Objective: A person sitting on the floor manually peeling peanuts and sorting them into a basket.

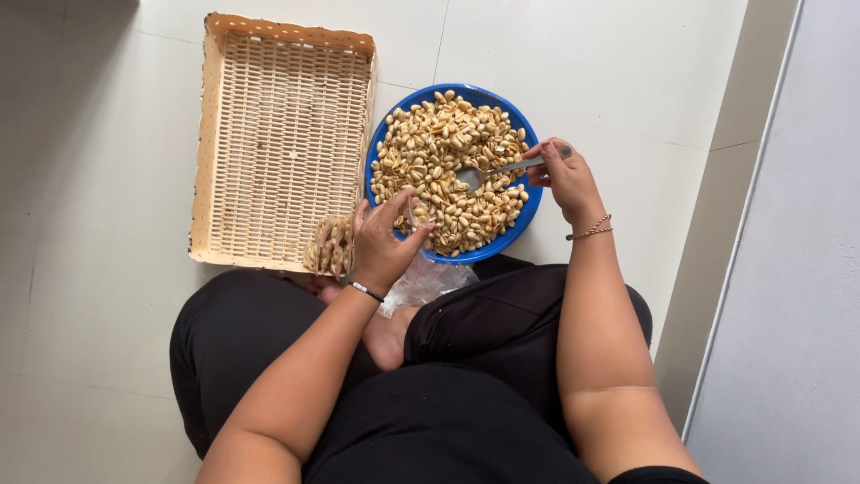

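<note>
- Floor (582,54): pale glossy tiles; grey wall strip at frame right.
- We sit cross-legged, lower centre.
- Blue bowl (530,211), frame centre, heaped with pistachios (443,143).
- Woven tray (287,134), upper left, touches the bowl.
- Right hand (566,179) grips a metal spoon (488,172), its bowl in the nuts.
- Left hand (381,246) is closed around a clear bag (417,215) at the bowl's near rim.
- Filled nut packet (330,245) on the tray's lower edge; loose clear plastic (421,282) by our knee.
</note>
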